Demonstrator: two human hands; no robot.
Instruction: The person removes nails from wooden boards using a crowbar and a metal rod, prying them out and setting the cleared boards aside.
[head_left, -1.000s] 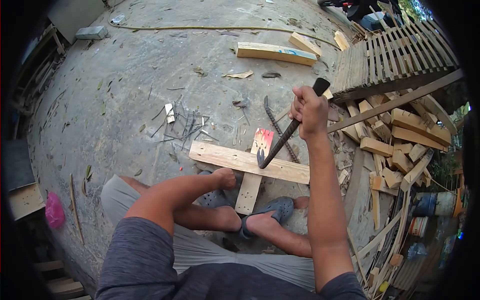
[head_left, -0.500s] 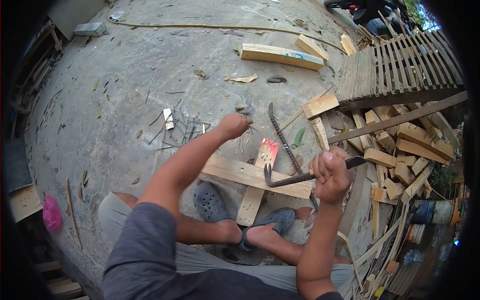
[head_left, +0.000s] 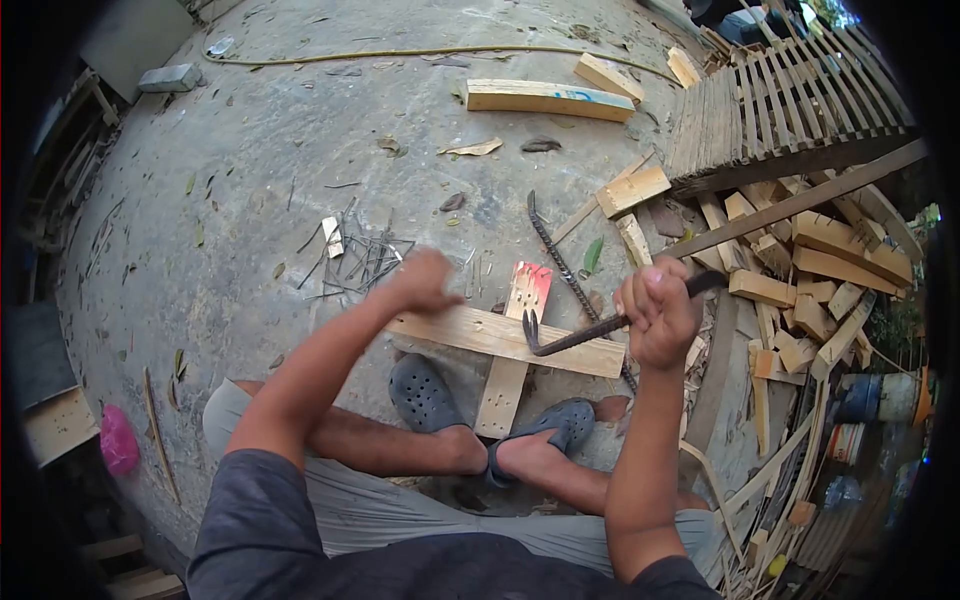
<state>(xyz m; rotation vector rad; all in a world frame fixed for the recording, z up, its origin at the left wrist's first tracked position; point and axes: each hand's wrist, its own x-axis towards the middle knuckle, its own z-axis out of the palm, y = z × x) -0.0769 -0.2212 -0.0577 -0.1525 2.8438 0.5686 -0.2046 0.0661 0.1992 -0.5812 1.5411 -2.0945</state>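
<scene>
My right hand (head_left: 660,314) is closed around a ribbed pry bar (head_left: 585,335), its forked, bent claw lying over a wooden plank (head_left: 450,327). That plank rests crosswise on a shorter board (head_left: 500,398) with a red-painted end and several nail holes. Smeared by motion, my left hand (head_left: 425,283) hovers beside a heap of loose nails (head_left: 368,262) on the concrete; its fingers cannot be made out. Behind the planks lies a second ribbed bar (head_left: 548,238) with a hooked end. My feet, in grey clogs (head_left: 425,392), flank the shorter board.
A stack of wood offcuts (head_left: 800,290), some with nails, fills the right side beside a slatted wooden piece (head_left: 790,110). Farther off lie a timber block (head_left: 550,101) and a yellow hose (head_left: 400,52). A pink bag (head_left: 119,440) sits at left.
My left hand has swung left and toward me, from beyond the planks to the nail heap. My right hand still grips the pry bar, nearly in place. The view has shifted slightly.
</scene>
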